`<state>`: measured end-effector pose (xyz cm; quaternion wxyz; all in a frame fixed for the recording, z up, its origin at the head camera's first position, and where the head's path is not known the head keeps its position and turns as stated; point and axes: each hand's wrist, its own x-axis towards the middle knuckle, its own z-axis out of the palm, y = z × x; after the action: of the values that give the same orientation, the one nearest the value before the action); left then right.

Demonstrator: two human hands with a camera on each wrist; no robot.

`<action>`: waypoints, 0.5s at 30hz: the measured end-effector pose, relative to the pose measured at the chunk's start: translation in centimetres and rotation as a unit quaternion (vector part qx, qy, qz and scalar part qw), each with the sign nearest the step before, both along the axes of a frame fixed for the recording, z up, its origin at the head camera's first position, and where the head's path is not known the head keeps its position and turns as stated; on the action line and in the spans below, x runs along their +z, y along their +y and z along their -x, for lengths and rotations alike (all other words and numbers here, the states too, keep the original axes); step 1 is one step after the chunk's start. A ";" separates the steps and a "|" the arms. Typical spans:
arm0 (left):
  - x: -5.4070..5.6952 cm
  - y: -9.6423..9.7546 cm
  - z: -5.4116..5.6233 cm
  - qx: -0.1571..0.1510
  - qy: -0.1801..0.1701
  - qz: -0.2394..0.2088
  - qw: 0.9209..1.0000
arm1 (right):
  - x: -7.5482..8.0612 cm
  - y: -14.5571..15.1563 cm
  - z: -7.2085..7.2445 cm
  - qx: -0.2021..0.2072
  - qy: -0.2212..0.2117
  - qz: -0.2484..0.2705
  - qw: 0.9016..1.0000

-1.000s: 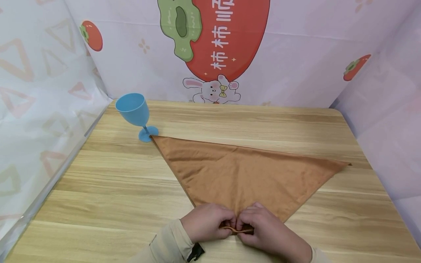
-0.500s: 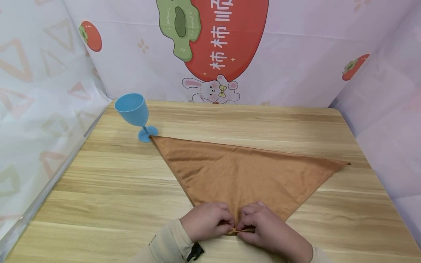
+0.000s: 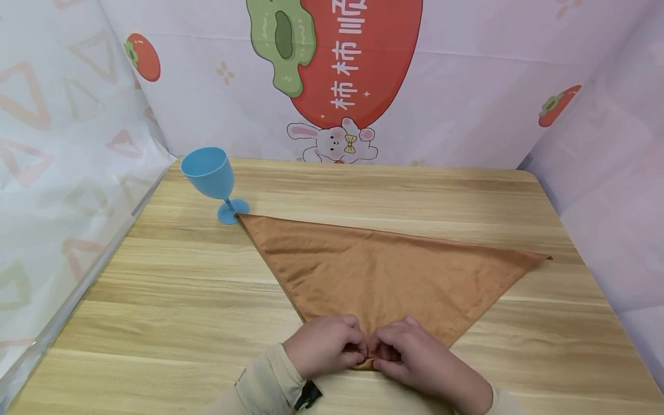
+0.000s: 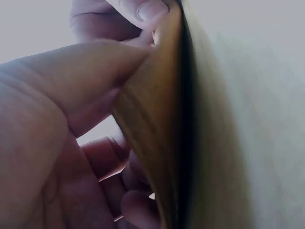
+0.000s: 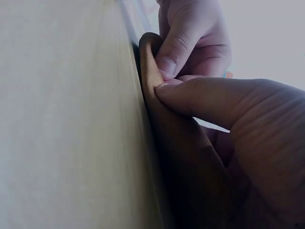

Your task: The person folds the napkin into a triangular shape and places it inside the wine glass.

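A brown cloth napkin (image 3: 384,276) lies on the table as a large triangle, its long edge toward the back and its near corner turned up in a small fold. My left hand (image 3: 327,347) pinches that near fold between thumb and fingers. Close beside it, my right hand (image 3: 415,357) pinches the same fold from the right. In the left wrist view the left thumb (image 4: 95,67) presses on the cloth (image 4: 147,109). The right wrist view has both thumbs side by side on the rolled edge of the napkin (image 5: 150,71).
A blue plastic goblet (image 3: 210,178) stands at the back left, its foot touching the napkin's left corner. The wooden table (image 3: 171,300) is bordered by a printed cloth backdrop (image 3: 467,104) behind and at both sides. A black strap (image 3: 308,396) shows at the left sleeve.
Both hands stay at the near corner, fingers shifting slightly along the fold. The dark gap under the folded edge has narrowed, and the fold now lies flatter.
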<state>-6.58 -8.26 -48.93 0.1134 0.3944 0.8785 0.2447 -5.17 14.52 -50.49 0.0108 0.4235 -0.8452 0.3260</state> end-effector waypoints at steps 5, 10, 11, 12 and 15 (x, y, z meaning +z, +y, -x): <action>0.2 0.0 0.1 0.000 -0.001 0.024 1.000 | 0.0 0.0 -0.1 0.001 0.016 0.001 1.000; 0.3 0.0 0.0 -0.003 0.024 0.018 1.000 | 0.3 0.0 -0.4 -0.016 0.029 -0.018 0.999; 0.3 0.0 0.0 -0.005 0.032 0.013 0.999 | 0.3 0.0 -0.4 -0.018 0.033 -0.022 0.999; 0.3 0.0 0.0 -0.007 0.040 0.009 0.999 | 0.4 -0.1 -0.5 -0.020 0.040 -0.026 0.999; 0.2 -0.1 -0.1 -0.014 0.057 0.001 0.998 | 0.6 -0.3 -0.6 -0.020 0.060 -0.041 0.997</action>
<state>-6.51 -8.35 -48.71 0.0665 0.4196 0.8784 0.2191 -4.62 14.24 -49.93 0.0511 0.4253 -0.8640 0.2645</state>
